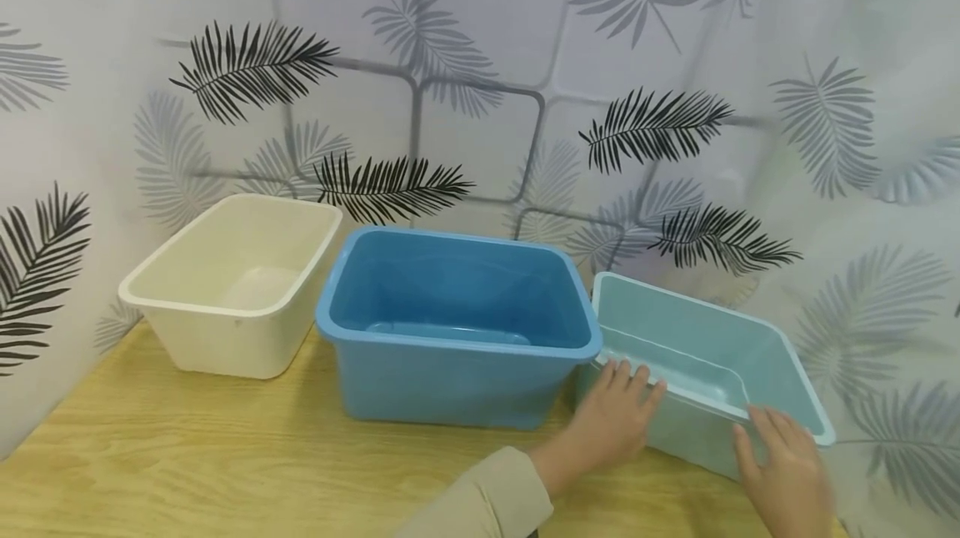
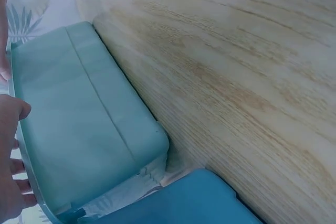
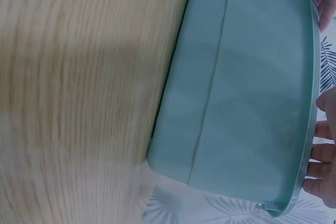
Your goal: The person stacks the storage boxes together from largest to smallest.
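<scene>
A pale green plastic tub [image 1: 697, 413] stands at the right end of the table, angled, its inside bare. My left hand [image 1: 611, 421] grips the near rim by its left part, fingers over the edge. Farther right along that rim, my right hand [image 1: 791, 471] holds on with its fingers over the edge and its thumb outside. In the left wrist view, the left thumb [image 2: 22, 109] lies on the tub's outer wall. The right wrist view shows the right fingers [image 3: 320, 153] reaching past the rim.
A blue tub [image 1: 450, 379] stands in the middle, its right rim right at the green tub's left corner. Left of it is a cream tub [image 1: 225, 338]. All three stand on a wood-grain table [image 1: 247, 455] before a leaf-patterned curtain [image 1: 480, 129].
</scene>
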`<state>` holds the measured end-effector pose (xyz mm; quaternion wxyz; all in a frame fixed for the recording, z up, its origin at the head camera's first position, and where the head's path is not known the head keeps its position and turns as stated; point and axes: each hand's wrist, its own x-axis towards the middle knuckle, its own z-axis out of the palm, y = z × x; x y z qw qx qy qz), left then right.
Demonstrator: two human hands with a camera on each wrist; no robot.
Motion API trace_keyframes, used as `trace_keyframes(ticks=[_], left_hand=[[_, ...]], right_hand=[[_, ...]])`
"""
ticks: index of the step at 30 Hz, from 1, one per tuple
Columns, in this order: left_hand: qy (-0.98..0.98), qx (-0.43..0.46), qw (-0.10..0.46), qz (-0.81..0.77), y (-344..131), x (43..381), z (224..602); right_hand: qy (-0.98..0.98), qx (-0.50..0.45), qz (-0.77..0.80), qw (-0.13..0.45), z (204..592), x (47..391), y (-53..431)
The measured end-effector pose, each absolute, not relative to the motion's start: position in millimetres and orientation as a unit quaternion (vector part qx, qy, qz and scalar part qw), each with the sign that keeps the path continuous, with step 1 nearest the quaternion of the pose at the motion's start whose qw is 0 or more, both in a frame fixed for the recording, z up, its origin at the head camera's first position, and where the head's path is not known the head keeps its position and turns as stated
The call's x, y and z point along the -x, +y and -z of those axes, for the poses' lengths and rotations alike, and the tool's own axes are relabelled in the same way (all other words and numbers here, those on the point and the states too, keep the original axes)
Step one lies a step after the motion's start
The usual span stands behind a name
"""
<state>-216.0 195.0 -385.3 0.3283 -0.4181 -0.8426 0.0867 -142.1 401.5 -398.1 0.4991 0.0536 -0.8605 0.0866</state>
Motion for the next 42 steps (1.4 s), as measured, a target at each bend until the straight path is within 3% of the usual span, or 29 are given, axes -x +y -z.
trace_keyframes(ticks=[6, 14, 24, 37, 42], left_hand=[[-0.831, 0.429, 0.346, -0.076, 196, 212, 386], [-0.803, 0.427, 0.411, -0.055, 195, 208, 388], [-0.795, 0.438, 0.419, -0.042, 193, 204, 390], [-0.772, 0.434, 0.464, -0.01, 192, 200, 391], [-0.767, 0.441, 0.466, 0.001, 192, 200, 389]], right_hand=[[-0.861, -0.04, -0.088, 0.499, 399, 138, 406], [-0.854, -0.043, -0.096, 0.51, 400, 135, 408], [-0.87, -0.014, -0.108, 0.481, 398, 127, 404], [-0.859, -0.001, -0.115, 0.499, 399, 120, 402], [-0.866, -0.058, -0.102, 0.486, 397, 121, 418]])
